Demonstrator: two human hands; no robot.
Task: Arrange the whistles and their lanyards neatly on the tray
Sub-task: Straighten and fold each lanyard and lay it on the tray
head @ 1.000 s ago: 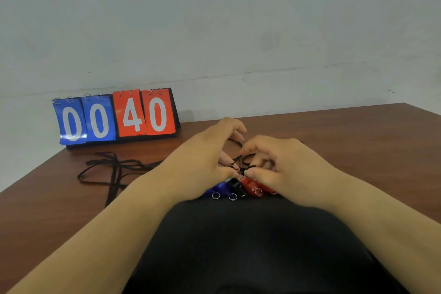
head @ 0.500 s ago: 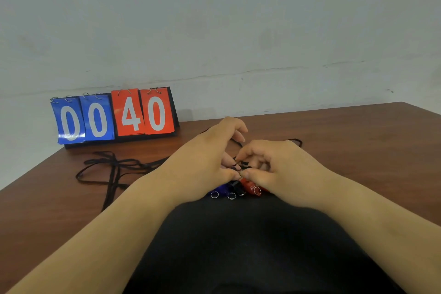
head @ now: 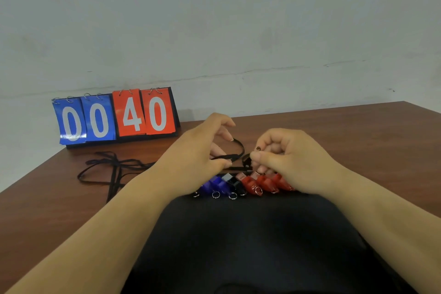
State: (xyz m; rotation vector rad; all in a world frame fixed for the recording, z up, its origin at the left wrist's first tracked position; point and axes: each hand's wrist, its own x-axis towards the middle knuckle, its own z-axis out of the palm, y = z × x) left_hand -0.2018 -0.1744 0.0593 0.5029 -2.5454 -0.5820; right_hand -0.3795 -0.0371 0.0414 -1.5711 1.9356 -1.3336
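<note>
Your work surface is a brown wooden table [head: 358, 141] set against a pale, scuffed wall [head: 238, 31]; its far edge meets the wall, and its far left corner is in view.

At the far left edge stands a flip scoreboard [head: 115, 117], two blue cards reading 00 and two red cards reading 40. Just in front of it, a tangle of loose black lanyards [head: 112, 169] lies on the bare wood and runs toward the near edge.

Toward the centre, your left hand [head: 195, 157] is half curled, thumb and forefinger pinching a black lanyard strand [head: 232, 156] that loops away from you and back between your hands. Your right hand [head: 291, 162] is clenched, thumb pressed to forefinger on the dark clip end of that strand.

Below both hands, a row of whistles lies side by side near the table's near edge: blue whistles [head: 216, 185] at left, a black whistle [head: 235, 182] in the middle, red whistles [head: 262, 182] at right, each with a small metal ring toward you.

A dark fabric mass [head: 250, 246] covers the near edge, and your right hand hides the row's right end. No tray can be made out; what lies under the whistles is hidden.
</note>
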